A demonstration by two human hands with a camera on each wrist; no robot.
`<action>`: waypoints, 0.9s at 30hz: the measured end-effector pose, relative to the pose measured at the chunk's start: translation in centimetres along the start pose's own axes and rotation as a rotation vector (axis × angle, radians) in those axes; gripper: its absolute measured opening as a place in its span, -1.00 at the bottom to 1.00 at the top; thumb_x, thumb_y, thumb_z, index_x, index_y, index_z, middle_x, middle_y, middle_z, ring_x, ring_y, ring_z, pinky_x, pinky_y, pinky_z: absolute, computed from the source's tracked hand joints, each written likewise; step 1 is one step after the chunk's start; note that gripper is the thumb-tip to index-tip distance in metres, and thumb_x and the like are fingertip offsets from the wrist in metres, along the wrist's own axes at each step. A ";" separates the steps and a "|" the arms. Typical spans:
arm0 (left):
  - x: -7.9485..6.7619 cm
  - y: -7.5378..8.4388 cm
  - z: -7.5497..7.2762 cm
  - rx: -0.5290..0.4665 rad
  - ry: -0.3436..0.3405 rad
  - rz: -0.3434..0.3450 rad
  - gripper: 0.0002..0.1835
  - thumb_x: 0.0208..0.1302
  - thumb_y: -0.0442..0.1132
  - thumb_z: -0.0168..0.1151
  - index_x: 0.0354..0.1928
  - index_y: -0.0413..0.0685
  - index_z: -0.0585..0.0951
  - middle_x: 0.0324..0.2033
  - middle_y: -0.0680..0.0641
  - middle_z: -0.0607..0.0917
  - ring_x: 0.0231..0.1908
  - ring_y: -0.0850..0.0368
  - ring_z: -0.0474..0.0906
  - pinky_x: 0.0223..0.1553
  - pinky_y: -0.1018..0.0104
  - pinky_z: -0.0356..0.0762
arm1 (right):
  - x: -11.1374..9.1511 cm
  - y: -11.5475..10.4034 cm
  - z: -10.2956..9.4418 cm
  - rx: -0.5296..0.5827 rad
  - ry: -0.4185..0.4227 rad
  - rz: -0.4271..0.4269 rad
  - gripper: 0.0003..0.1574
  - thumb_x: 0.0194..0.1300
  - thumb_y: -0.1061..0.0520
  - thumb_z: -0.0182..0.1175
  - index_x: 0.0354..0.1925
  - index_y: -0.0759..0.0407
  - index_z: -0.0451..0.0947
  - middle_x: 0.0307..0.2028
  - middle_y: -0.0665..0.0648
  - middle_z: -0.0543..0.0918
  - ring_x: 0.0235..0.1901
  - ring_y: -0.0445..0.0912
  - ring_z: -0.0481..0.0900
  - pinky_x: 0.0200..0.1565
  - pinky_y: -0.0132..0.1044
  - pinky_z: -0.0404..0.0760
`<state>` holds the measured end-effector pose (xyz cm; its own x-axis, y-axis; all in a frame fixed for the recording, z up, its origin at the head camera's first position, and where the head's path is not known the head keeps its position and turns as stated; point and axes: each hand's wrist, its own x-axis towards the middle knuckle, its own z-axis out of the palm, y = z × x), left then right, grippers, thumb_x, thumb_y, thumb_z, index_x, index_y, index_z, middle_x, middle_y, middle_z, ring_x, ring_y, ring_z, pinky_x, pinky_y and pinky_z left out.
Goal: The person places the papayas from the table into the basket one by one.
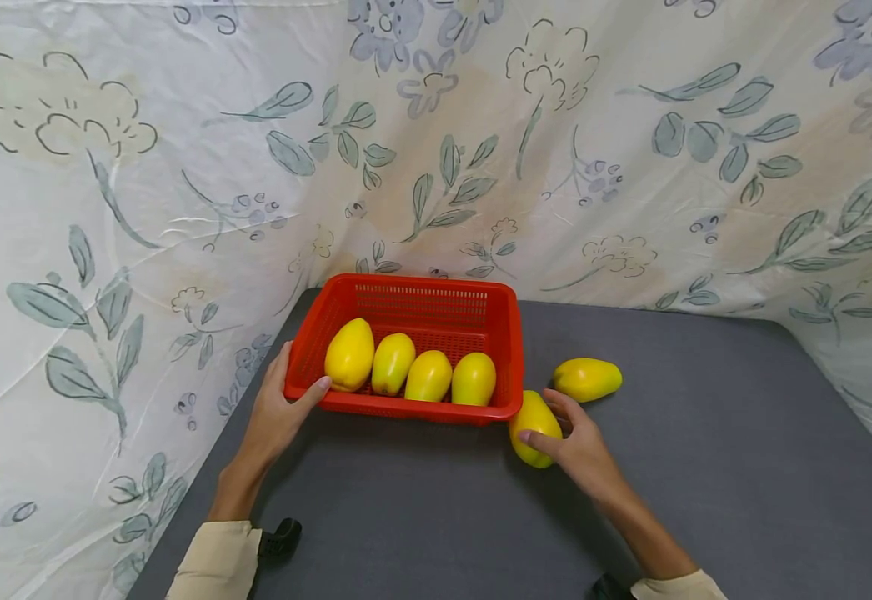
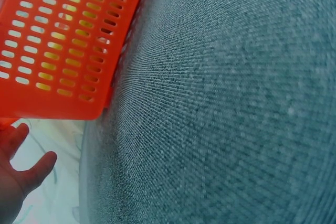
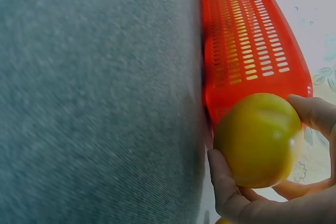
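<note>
A red plastic basket (image 1: 421,407) with slotted walls stands on the grey table, several yellow mangoes (image 1: 428,375) lying in a row inside it. At its left end my left hand (image 1: 274,412) holds the rim, thumb on the front corner; the left wrist view shows only part of this hand (image 2: 21,174) beside the basket wall (image 2: 63,40). My right hand (image 1: 582,450) grips another yellow mango (image 1: 533,429) between thumb and fingers, just outside the basket's front right corner. In the right wrist view this mango (image 3: 260,140) has a greenish tint and overlaps the basket's end.
One more yellow mango (image 1: 588,379) lies on its side on the grey tabletop (image 1: 706,433), right of the basket. Floral cloth (image 1: 436,167) hangs behind the table and along its left side, close to the basket's back.
</note>
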<state>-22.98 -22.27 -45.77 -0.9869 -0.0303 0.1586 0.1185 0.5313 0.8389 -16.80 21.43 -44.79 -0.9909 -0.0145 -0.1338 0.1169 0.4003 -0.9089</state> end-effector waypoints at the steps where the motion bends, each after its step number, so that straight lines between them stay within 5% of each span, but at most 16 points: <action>1: 0.0 0.0 0.0 0.001 0.000 -0.001 0.12 0.41 0.20 0.32 0.75 0.11 -0.15 0.68 -0.18 0.02 0.50 -0.30 0.21 0.44 -0.37 0.32 | 0.0 -0.1 -0.1 -0.001 0.003 0.002 0.09 0.34 -0.09 0.46 0.62 0.16 0.17 0.51 0.37 0.34 0.38 0.28 0.42 0.29 0.09 0.58; 8: -0.1 0.1 -0.1 -0.002 0.005 0.002 0.12 0.42 0.18 0.33 0.74 0.08 -0.15 0.68 -0.20 0.03 0.49 -0.30 0.22 0.44 -0.38 0.33 | 0.0 -0.6 -1.0 0.038 0.020 0.032 0.08 0.37 -0.05 0.43 0.63 0.18 0.13 0.54 0.38 0.28 0.43 0.28 0.36 0.34 0.11 0.53; 17: -0.1 0.2 -0.1 0.006 0.005 0.005 0.13 0.40 0.18 0.33 0.74 0.07 -0.15 0.67 -0.21 0.04 0.48 -0.32 0.24 0.40 -0.36 0.39 | -0.1 -1.3 -2.4 0.120 0.054 0.026 0.10 0.40 -0.02 0.43 0.66 0.17 0.09 0.50 0.34 0.32 0.39 0.18 0.36 0.03 -0.53 0.53; 27: -0.1 0.2 -0.1 0.008 0.000 -0.002 0.13 0.40 0.19 0.34 0.74 0.07 -0.15 0.68 -0.21 0.03 0.48 -0.32 0.24 0.41 -0.35 0.37 | 0.0 -1.4 -3.2 0.110 0.062 0.049 0.09 0.43 -0.08 0.41 0.68 0.08 0.08 0.50 0.30 0.33 0.36 0.13 0.38 -0.01 -0.53 0.56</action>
<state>-22.85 -22.22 -45.54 -0.9872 -0.0313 0.1565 0.1153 0.5381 0.8350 -17.15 23.77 -42.21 -0.9856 0.0611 -0.1575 0.1685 0.2962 -0.9401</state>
